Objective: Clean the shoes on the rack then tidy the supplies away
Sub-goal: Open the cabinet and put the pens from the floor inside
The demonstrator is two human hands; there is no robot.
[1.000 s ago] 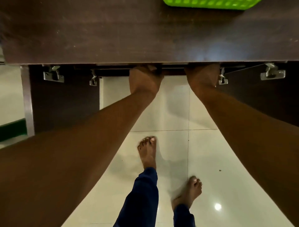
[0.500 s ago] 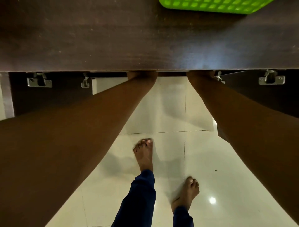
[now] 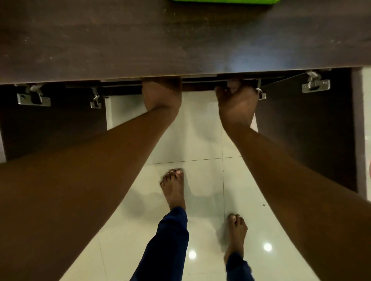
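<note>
Seen from above, looking down the front of a dark brown wooden counter [image 3: 140,40] with both cupboard doors swung open beneath it. Left of centre under the counter's front edge, an open dark door [image 3: 54,128] with silver metal hinges [image 3: 33,98]. Next along, left hand [image 3: 160,94] reaching in under that edge, fingers hidden; cannot tell whether wide, narrow or gripping anything. Further right, right hand [image 3: 236,104] with fingers curled at the lip just below the counter edge, apparently hooked on a thin panel there. Rightmost, the other open door [image 3: 305,130]. Bare feet on glossy white floor tiles [image 3: 200,140] below the counter.

Risk, as a judgement: reaching blind under the overhang could mean knocking or dropping whatever sits inside, or catching knuckles on the hinges close beside the right hand.

Shoes and rack: not visible, presumably inside the cupboard beneath the counter. Only a bright green plastic basket [image 3: 224,1] at the counter's far edge, barely in view.
</note>
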